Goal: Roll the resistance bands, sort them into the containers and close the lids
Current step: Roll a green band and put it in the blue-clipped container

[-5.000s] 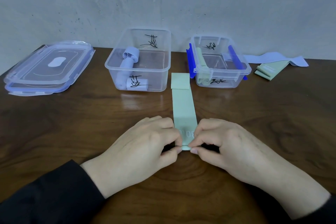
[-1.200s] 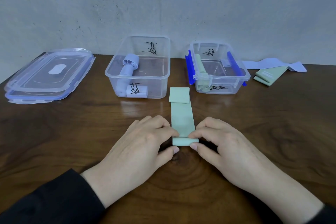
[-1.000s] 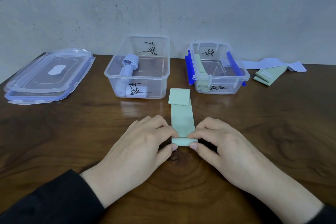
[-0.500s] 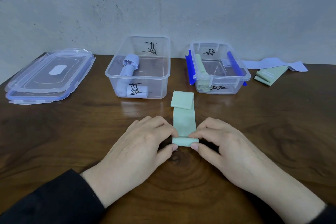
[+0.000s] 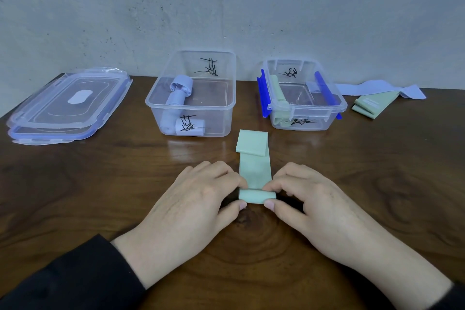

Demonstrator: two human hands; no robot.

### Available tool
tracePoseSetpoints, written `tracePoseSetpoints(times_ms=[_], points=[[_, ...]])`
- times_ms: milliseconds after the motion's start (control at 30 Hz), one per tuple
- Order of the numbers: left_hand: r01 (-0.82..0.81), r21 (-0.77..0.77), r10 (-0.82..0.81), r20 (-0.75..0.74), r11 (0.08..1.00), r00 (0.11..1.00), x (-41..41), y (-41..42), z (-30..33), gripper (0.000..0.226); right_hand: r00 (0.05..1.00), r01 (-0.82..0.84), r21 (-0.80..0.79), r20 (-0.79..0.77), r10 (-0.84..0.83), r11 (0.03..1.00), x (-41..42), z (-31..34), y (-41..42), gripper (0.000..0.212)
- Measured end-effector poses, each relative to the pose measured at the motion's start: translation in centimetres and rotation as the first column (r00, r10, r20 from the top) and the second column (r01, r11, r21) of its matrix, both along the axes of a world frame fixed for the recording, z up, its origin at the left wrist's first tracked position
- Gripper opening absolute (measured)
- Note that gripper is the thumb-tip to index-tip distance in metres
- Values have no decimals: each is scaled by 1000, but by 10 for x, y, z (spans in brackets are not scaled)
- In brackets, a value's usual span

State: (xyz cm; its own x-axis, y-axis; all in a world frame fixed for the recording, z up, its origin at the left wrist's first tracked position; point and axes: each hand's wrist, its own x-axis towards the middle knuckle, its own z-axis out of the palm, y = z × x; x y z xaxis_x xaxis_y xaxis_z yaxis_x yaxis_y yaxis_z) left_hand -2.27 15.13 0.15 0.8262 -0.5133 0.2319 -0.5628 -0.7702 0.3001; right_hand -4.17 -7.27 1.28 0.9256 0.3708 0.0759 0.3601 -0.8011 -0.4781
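since five seconds back the roll has fattened and travelled away from the person, and the flat tail of the green resistance band point(image 5: 254, 171) has grown shorter; over the last second it has barely crept on; the left hand point(image 5: 193, 206) and right hand point(image 5: 314, 209) sit either side of the roll, fingers curled over its far side and thumbs behind it, each pinching one end; the flat tail runs off beyond the fingertips, its far end folded back on itself; rolling is the step in hand, i'd say around half done for this band; next calls for even pressure from both sides so the roll stays straight, then a lift to the green-band container point(image 5: 305, 98) beyond the right fingers; the blue-band container point(image 5: 191, 98) stands beyond the left; stacked lids point(image 5: 68, 103) lie far left, loose bands point(image 5: 377, 100) far right; dark glossy wooden table point(image 5: 75, 196), scuffed pale wall point(image 5: 226, 7) behind.
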Motion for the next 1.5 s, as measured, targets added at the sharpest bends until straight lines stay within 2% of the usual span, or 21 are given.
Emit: tracePoseSetpoints(times_ms=[233,433,567,833,1100,1233,1500], points=[[-2,12,2,-3,1000,1000,-1,-1,1,38,1000,6,18,-31,-5,1000,0,1,-1,18],[1,14,-1,-10,1000,1000,-1,-1,2,38,1000,9,30,-5,-8,1000,0,-2,-2,14],[1,20,-1,-9,1000,1000,-2,0,2,28,1000,14,39,-2,-14,999,0,-1,-2,16],[-17,20,17,-14,1000,1000,-2,-2,2,40,999,23,18,-38,-22,1000,0,3,0,14],[-9,11,10,-23,1000,1000,-1,-1,1,29,1000,16,12,-20,-16,1000,0,2,-1,15],[-11,10,12,-22,1000,1000,-1,0,0,35,999,23,15,-35,-22,1000,-1,1,-1,19],[-22,3,22,-29,1000,999,-1,0,-1,37,1000,16,31,-8,-16,999,1,-2,-2,13]])
